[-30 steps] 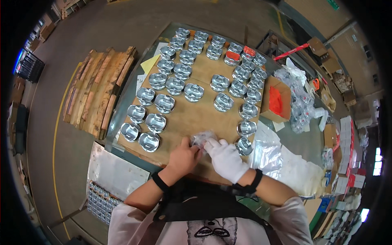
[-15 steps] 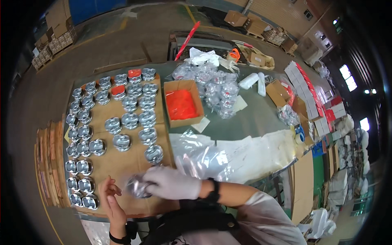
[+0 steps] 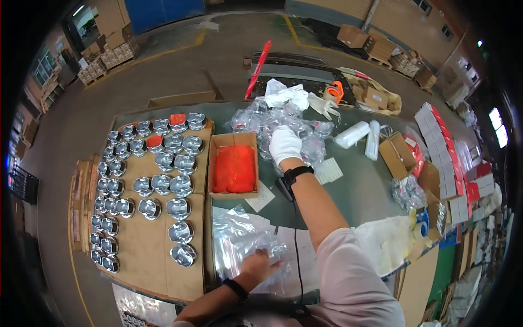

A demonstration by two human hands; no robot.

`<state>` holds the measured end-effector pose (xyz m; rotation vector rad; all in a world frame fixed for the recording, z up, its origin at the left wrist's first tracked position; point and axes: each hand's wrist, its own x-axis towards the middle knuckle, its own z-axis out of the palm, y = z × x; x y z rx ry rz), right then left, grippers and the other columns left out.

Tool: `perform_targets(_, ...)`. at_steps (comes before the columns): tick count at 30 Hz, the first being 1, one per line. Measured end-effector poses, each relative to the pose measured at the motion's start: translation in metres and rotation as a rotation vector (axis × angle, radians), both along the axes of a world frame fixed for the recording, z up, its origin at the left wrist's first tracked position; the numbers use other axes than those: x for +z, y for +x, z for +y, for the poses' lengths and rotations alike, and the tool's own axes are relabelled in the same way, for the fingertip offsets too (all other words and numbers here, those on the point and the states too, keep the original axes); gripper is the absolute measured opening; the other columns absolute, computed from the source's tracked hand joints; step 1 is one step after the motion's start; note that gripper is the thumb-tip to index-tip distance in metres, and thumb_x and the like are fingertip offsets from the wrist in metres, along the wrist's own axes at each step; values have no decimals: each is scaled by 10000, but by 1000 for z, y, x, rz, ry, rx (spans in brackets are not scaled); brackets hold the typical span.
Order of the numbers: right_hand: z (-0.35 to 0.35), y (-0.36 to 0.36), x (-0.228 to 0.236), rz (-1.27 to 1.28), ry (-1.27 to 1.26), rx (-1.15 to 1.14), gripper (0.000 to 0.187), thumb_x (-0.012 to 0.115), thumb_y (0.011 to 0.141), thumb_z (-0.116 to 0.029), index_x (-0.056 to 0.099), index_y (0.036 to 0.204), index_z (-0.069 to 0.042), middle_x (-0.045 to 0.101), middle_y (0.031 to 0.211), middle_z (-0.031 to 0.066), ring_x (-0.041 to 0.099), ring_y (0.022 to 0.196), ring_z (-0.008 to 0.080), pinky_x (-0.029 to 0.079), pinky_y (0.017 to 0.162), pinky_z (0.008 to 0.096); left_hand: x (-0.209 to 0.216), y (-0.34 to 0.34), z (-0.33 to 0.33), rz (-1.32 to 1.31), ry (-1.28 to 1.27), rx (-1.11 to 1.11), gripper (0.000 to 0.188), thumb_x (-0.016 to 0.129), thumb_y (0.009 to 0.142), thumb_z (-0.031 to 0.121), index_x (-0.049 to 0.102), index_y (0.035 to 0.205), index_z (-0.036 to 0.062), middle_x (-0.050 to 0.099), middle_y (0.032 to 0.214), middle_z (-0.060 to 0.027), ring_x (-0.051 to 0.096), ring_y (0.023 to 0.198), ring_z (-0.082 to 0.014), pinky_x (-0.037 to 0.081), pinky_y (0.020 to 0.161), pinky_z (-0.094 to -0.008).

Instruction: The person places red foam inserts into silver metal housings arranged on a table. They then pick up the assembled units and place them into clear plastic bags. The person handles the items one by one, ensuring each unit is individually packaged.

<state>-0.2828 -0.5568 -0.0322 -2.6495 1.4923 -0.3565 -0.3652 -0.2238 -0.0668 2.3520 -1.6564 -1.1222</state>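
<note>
My left hand [image 3: 260, 268], bare, lies over a heap of clear plastic bags [image 3: 234, 234] near the table's front edge. Its thumb stands apart from the fingers, and nothing shows in its grasp. Farther out, my right hand [image 3: 285, 145] wears a white glove and reaches into a pile of bagged pistons [image 3: 311, 132]. Its fingers curl down around a bagged piston, mostly hidden under the glove. To the left, several bare metal pistons [image 3: 181, 232] stand in rows on a brown cardboard sheet [image 3: 147, 242]. Red packets [image 3: 154, 141] sit on two of them.
An open carton [image 3: 233, 194] of red packets stands between the cardboard and the bagged pile. White rolls [image 3: 351, 134], an orange tape dispenser [image 3: 334, 92] and a stack of white-and-red boxes [image 3: 440, 150] are farther right. A black cable [image 3: 297, 250] hangs from my right wrist.
My right hand has gone from the cardboard's front with a piston to the bagged pile. My left hand has shifted right, onto the plastic bags. The view has turned left.
</note>
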Motion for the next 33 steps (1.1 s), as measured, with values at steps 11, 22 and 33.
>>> perform_targets(11, 61, -72, 58, -458, 434, 300, 393, 601, 873, -405, 662, 975, -30, 674, 956, 204, 642, 883, 395, 510, 765, 480, -8, 26, 25, 346, -471, 546, 181, 738, 837, 178, 674, 827, 8, 656, 728, -130, 623, 614, -202, 489, 578, -311)
perform_targets(22, 262, -100, 71, -510, 1227, 247, 150, 673, 847, -150, 668, 859, 0, 634, 737, 46, 555, 658, 93, 446, 589, 275, 82, 95, 79, 1114, -681, 847, 106, 648, 930, 143, 641, 969, 45, 614, 841, -18, 580, 772, -104, 475, 671, -270)
perform_targets(33, 264, 201, 87, -586, 360, 675, 246, 531, 946, -195, 641, 942, 25, 675, 837, 133, 641, 736, 220, 520, 684, 354, 125, 307, 296, 464, -1071, 1313, 146, 548, 983, 144, 617, 1048, 33, 586, 872, 9, 513, 745, -65, 424, 683, -216)
